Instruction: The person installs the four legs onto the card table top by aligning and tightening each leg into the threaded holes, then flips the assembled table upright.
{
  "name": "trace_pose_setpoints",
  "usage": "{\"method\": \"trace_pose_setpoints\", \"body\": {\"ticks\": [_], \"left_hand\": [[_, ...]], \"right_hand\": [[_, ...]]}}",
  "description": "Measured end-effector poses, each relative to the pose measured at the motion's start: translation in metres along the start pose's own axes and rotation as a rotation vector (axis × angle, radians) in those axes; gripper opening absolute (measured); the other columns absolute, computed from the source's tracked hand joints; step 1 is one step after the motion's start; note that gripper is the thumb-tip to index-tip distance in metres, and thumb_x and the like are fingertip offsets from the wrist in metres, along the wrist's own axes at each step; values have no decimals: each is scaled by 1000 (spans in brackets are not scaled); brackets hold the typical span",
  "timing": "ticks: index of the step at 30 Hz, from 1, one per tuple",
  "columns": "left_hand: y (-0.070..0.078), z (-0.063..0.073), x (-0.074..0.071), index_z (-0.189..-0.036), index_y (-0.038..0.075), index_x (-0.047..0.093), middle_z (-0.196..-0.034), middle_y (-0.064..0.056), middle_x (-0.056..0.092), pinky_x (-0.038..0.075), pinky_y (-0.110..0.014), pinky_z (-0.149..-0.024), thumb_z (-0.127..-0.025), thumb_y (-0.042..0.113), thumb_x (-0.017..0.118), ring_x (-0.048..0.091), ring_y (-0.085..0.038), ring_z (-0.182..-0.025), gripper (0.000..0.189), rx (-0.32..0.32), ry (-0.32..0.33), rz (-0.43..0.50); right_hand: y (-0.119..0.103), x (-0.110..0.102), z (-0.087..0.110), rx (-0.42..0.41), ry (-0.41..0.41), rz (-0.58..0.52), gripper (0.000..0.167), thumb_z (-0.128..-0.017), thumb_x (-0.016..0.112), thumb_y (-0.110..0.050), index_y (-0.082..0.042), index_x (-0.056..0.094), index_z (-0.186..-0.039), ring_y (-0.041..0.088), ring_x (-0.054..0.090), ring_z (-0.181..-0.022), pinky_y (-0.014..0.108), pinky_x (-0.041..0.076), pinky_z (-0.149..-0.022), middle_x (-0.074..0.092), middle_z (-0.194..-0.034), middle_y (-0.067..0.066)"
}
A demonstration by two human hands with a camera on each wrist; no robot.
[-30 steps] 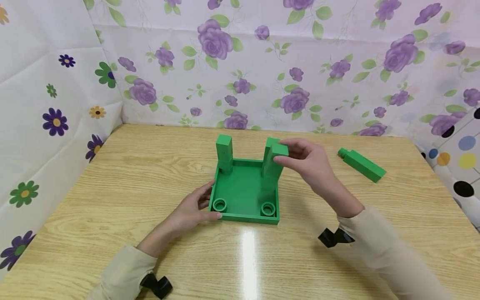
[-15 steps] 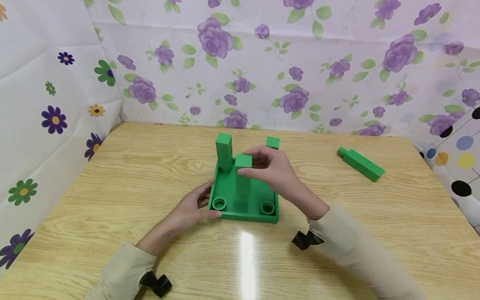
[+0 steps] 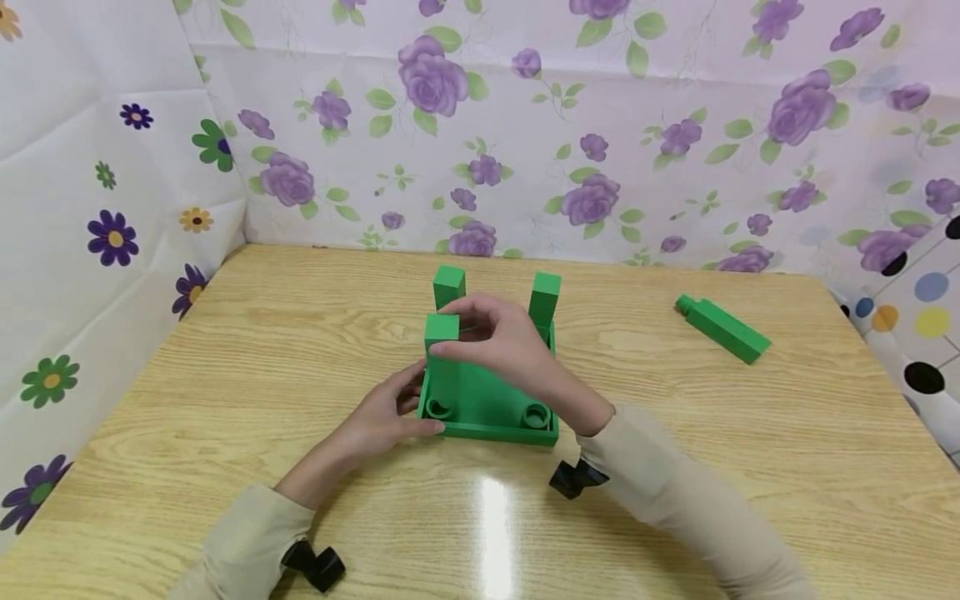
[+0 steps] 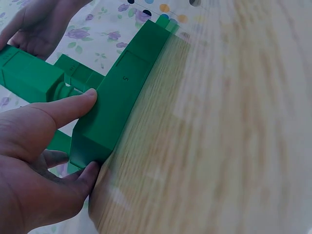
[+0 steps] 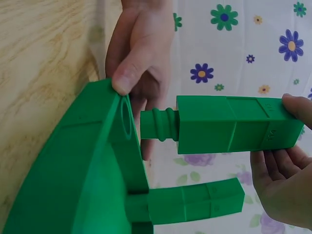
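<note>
A square green toy tabletop lies underside up on the table, its rim raised. My left hand grips its near-left corner, thumb along the near side. My right hand pinches an upright green table leg near its top, over that corner. In the right wrist view, the leg's ridged round end points at the corner's ring-shaped socket, a small gap between them. Two more legs stand at the far corners, a far-left leg and a far-right leg. The near-right socket holds no leg.
Another green leg lies on its side at the right of the wooden table. Behind the table hangs a flowered cloth. The two standing legs rise just beyond my right hand.
My right hand has carried the leg leftward and nearer, from beside the far-right leg to above the near-left socket. My left hand keeps its place at the corner.
</note>
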State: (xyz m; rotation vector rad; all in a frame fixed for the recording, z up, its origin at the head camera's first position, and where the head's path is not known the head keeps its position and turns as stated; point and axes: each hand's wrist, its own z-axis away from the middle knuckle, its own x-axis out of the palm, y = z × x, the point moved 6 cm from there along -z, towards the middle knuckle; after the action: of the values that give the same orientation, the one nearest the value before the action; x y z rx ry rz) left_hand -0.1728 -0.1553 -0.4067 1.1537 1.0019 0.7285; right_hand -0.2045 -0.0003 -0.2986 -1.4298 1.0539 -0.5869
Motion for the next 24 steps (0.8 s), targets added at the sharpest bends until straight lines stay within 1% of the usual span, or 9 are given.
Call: {"method": "trace_pose_setpoints", "body": {"ticks": [3, 7, 14, 19, 24], "left_hand": [[0, 0, 0, -152, 5, 26, -132, -15, 50, 40, -43, -104, -84, 7, 76, 53, -28, -118, 84, 5, -6, 2], [1, 1, 1, -151, 6, 29, -130, -14, 52, 40, -44, -104, -84, 6, 75, 54, -28, -117, 81, 8, -3, 5], [-1, 1, 1, -151, 7, 29, -130, -14, 52, 44, -42, -100, -84, 7, 75, 53, -29, -119, 81, -10, -5, 10], [-1, 2, 1, -151, 8, 31, -130, -15, 52, 46, -40, -97, -84, 6, 76, 54, -29, -117, 80, -16, -2, 16], [-1, 1, 1, -151, 8, 30, -130, -15, 52, 46, -39, -97, -84, 6, 76, 54, -29, -118, 81, -23, 0, 16]], "right_hand": [[1, 5, 0, 5, -20, -1, 38, -84, 76, -12, -5, 64, -119, 19, 65, -93, 33, 54, -83, 66, -106, 6], [3, 9, -1, -4, -27, 13, 39, -85, 76, -13, -6, 64, -121, 19, 65, -93, 33, 54, -83, 65, -106, 6], [8, 11, 0, -12, -33, 42, 38, -84, 77, -13, -5, 65, -119, 17, 65, -93, 32, 54, -81, 66, -107, 5], [14, 15, 1, -20, -45, 58, 38, -83, 77, -12, -4, 64, -118, 16, 64, -94, 29, 54, -83, 66, -106, 5], [19, 17, 2, -3, -49, 82, 38, -84, 77, -15, -7, 63, -119, 15, 63, -97, 29, 53, -84, 65, -107, 3]]}}
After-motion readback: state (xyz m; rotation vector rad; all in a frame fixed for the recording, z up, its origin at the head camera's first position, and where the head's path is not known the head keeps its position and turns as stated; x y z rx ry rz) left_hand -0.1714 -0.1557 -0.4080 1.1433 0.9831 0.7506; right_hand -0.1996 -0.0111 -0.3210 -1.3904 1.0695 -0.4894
